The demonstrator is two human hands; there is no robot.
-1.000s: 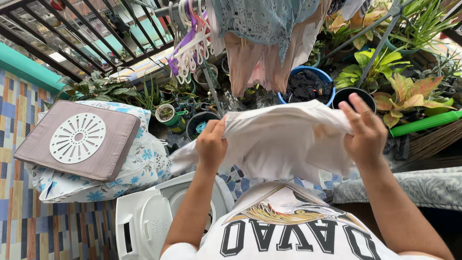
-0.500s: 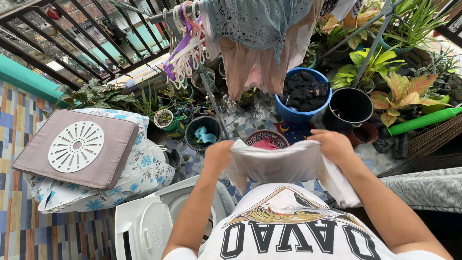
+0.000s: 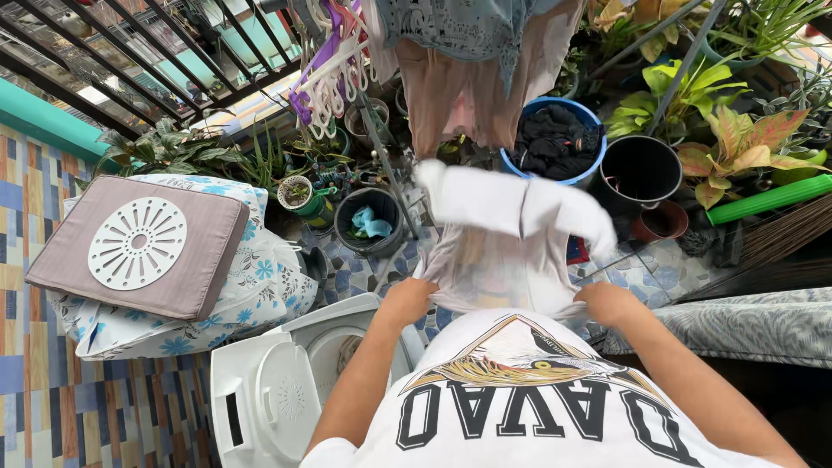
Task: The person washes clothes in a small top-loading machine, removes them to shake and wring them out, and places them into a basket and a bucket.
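Both hands grip a white shirt by its near edge: left hand [image 3: 406,299] and right hand [image 3: 607,303], fingers closed on the cloth. The shirt [image 3: 511,234] billows over the tiled floor [image 3: 347,269], its far edge near the blue tub [image 3: 511,165] and black bucket [image 3: 640,169]; a white washing machine [image 3: 269,403] sits just left.

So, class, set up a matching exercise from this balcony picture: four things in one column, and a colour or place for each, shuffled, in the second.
Things:
1. white garment
2. round tub of dark clothes
3. slotted white disc
4. small pot holding a teal cloth

Descriptions:
A. blue
B. lying on a grey-brown cushion
C. black
D. held by both the left hand and the right hand

Pairs: 1-D, 2-A, 3-B, 4-C
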